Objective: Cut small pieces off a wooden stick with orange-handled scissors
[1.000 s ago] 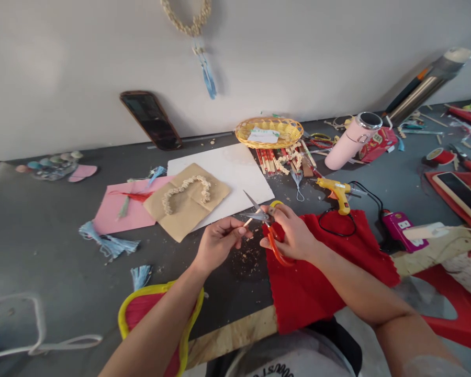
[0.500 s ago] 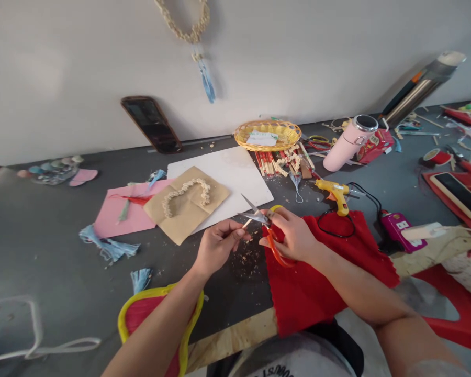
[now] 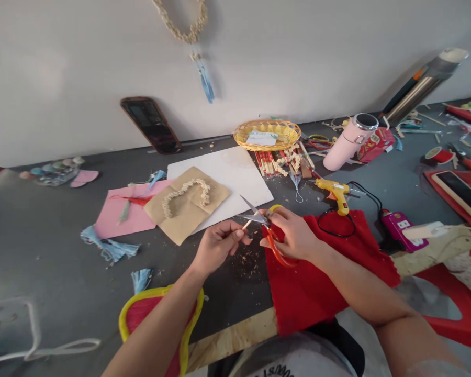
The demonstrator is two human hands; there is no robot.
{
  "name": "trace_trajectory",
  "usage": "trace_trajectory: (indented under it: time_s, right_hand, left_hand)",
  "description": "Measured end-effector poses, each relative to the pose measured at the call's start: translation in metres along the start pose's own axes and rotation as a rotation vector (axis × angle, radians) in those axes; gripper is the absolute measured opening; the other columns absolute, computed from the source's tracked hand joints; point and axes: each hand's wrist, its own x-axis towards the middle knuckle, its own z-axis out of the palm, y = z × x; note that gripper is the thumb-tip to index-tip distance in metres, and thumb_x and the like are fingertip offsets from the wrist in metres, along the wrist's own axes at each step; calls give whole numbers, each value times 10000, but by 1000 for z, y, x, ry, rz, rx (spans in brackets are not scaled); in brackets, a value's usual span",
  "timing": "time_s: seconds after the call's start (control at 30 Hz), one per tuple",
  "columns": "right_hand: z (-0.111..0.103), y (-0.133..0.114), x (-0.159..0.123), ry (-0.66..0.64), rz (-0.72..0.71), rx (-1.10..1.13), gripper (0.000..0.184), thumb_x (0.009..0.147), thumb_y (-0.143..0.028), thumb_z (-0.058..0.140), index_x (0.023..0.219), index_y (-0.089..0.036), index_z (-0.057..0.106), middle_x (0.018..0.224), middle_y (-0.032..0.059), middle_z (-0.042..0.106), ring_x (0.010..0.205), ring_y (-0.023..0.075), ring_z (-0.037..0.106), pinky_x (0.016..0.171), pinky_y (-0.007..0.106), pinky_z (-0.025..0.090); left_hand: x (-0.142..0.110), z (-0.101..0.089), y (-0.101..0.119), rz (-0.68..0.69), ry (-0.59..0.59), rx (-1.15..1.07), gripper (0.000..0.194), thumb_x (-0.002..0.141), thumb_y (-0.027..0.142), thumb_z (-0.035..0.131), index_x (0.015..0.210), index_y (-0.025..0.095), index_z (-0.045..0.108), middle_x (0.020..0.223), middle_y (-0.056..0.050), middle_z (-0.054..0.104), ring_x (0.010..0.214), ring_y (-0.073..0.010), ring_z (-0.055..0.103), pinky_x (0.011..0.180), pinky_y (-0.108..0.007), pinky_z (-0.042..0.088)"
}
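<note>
My left hand (image 3: 221,245) pinches a thin pale stick (image 3: 247,224) between thumb and fingers. My right hand (image 3: 292,235) grips the orange-handled scissors (image 3: 277,250). Their blades are spread apart and point up and to the left, with the far end of the stick at the blades. Beneath my hands, small pale crumbs (image 3: 251,264) are scattered on the dark table. A red felt cloth (image 3: 306,298) lies under my right hand and forearm. Left of my hands, a curved strand of pale pieces (image 3: 186,189) rests on a brown paper square (image 3: 180,225).
Behind my hands are a white sheet (image 3: 243,180), a yellow wicker basket (image 3: 267,135) and a bundle of red-and-pale sticks (image 3: 265,162). A yellow glue gun (image 3: 338,198), pink bottle (image 3: 347,144) and purple power adapter (image 3: 402,230) stand right. Blue tassels (image 3: 112,247) lie left.
Both hands, the stick and the scissors stay in almost the same place. The camera view has shifted very slightly.
</note>
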Motion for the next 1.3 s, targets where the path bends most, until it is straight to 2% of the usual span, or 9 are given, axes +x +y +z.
trace_trajectory:
  time_s: [0.23, 0.43, 0.6, 0.87, 1.13, 1.3]
  right_hand:
    - [-1, 0, 1, 11, -6, -34, 634, 834, -565, 620, 1330, -191, 498, 1057, 116, 581, 1008, 272, 591, 878, 421, 537]
    - [0, 3, 2, 12, -46, 23, 691, 787, -612, 652, 1320, -195, 512, 1055, 119, 547, 1029, 276, 560, 920, 455, 522]
    - [1, 5, 1, 1, -62, 78, 673, 810, -586, 643, 1340, -197, 501, 1059, 117, 557, 1026, 262, 571, 922, 430, 526]
    - [-1, 2, 0, -17, -24, -4, 634, 845, -556, 611, 1340, -175, 506, 1080, 125, 600, 1034, 266, 602, 911, 421, 529]
    - [1, -1, 0, 30, 60, 30, 640, 832, -542, 633, 1361, -216, 479, 1116, 114, 595, 1043, 262, 600, 903, 423, 538]
    - [0, 0, 1, 25, 1, -27, 712, 799, -569, 661, 1383, -220, 452, 1095, 121, 556, 1092, 297, 539, 948, 482, 508]
  left_hand:
    - [-1, -2, -1, 4, -21, -18, 314, 784, 435, 697, 782, 128, 632, 695, -75, 729, 412, -55, 399, 414, -199, 302]
    - [-1, -4, -3, -68, -110, -125, 347, 776, 451, 714, 777, 115, 630, 641, -66, 703, 395, -41, 368, 397, -191, 249]
    - [-1, -4, -2, -113, -135, -142, 358, 753, 458, 735, 759, 115, 632, 616, -66, 693, 388, -41, 359, 392, -193, 233]
    - [1, -2, -1, -90, -82, -92, 367, 749, 480, 726, 742, 128, 621, 623, -60, 698, 383, -45, 362, 386, -193, 257]
    - [0, 6, 2, -14, 124, -19, 326, 694, 426, 774, 773, 139, 640, 709, -66, 739, 448, -84, 510, 431, -200, 367]
    - [-1, 4, 4, -12, 74, -28, 302, 703, 410, 763, 733, 138, 636, 675, -65, 735, 400, -72, 471, 412, -205, 367]
